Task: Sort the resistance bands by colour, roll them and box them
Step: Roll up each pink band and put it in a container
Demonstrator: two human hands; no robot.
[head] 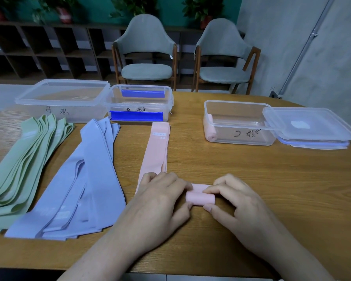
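A pink band roll [200, 198] lies on the wooden table [251, 179] near me. My left hand [160, 201] pinches its left end and my right hand [233, 199] pinches its right end. Flat pink bands [156, 147] stretch away from my left hand. A fan of lilac bands [89, 179] lies left of them, and green bands [26, 161] lie farther left. An open clear box [239, 122] at the right holds one rolled pink band [210, 128]. A clear box with blue clips [139, 104] and a lidded clear box [63, 98] stand at the back.
A loose clear lid [310, 124] leans on the right box over another lid with a blue rim. Two grey chairs [148, 51] stand behind the table, with a dark shelf unit [49, 51] to their left.
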